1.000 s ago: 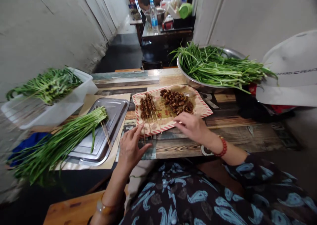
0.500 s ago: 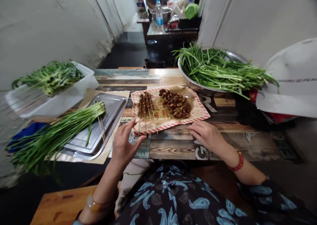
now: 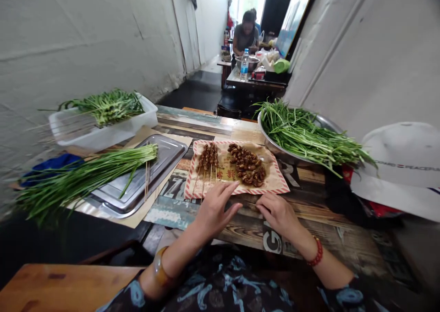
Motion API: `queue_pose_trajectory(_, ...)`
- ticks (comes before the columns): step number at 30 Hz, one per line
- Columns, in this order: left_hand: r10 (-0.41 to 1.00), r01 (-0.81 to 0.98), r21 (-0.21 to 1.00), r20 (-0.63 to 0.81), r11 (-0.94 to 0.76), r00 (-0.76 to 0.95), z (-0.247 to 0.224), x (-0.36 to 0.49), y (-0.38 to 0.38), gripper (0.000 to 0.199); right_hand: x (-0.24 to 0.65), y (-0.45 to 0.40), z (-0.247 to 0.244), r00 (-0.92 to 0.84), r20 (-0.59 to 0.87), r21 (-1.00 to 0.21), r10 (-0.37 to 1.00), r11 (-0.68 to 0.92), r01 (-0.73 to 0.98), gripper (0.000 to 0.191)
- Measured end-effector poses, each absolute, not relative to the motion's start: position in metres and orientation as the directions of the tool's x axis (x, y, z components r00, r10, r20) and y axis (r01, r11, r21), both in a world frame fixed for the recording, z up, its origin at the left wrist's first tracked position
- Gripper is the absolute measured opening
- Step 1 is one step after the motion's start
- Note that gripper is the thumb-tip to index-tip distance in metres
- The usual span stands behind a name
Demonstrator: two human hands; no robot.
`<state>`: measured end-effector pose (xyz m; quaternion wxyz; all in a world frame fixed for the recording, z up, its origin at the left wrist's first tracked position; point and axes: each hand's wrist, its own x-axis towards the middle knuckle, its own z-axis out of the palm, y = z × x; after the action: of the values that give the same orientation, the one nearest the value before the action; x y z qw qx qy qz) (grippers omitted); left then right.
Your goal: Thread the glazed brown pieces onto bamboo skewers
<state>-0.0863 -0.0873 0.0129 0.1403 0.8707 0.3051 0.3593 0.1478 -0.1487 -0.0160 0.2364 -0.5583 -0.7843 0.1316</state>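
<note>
My left hand (image 3: 217, 207) hovers at the front edge of a paper sheet with a red-striped border (image 3: 238, 191). Its thumb and fingers are apart, holding nothing. Right of it, my right hand (image 3: 277, 215) is beside the sheet's lower edge with its fingertips drawn together; what they hold, if anything, is hidden. On the sheet lie several skewers (image 3: 208, 157) threaded with glossy brown, pupa-like pieces, their bare sticks pointing toward me. A pile of loose brown pieces (image 3: 248, 164) sits to their right, apart from both hands.
At left, a bundle of green chives (image 3: 103, 167) lies across a metal tray (image 3: 172, 148) with bare sticks. Behind it stands a white tub (image 3: 151, 115) of skewered greens. A metal bowl (image 3: 270, 138) of greens and a white cap (image 3: 400, 158) are right. A person (image 3: 244, 35) sits farther back.
My left hand has moved right, away from the skewer sticks and toward my right hand. My right hand stays near the sheet's edge. The view has tilted up, showing the person behind.
</note>
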Motion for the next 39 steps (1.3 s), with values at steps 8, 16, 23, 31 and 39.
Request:
queue_pose_trajectory(8,0.675,0.482,0.473,0.476,-0.737,0.564,0.001,-0.068,-0.082,0.05,0.139,-0.143,-0.027,-0.268,0.404,-0.315,0.874,0.409,0.857,0.021)
queue_pose_trajectory(16,0.634,0.489,0.411,0.398,-0.769,0.663,-0.004,-0.055,-0.082,0.063,0.138,-0.143,-0.035,-0.254,0.513,-0.281,0.82,0.44,0.853,0.012)
queue_pose_trajectory(23,0.622,0.476,0.413,0.387,-0.777,0.68,-0.01,-0.047,-0.082,0.058,0.137,-0.144,-0.031,-0.255,0.523,-0.308,0.813,0.459,0.833,0.012)
queue_pose_trajectory(31,0.611,0.43,0.461,0.379,-0.776,0.695,-0.018,-0.041,-0.082,0.057,0.14,-0.144,-0.041,-0.219,0.567,-0.286,0.794,0.439,0.852,0.017)
queue_pose_trajectory(39,0.643,0.356,0.572,0.441,-0.739,0.627,-0.017,-0.051,-0.076,0.047,0.151,-0.147,-0.042,-0.249,0.517,-0.255,0.819,0.425,0.868,0.023)
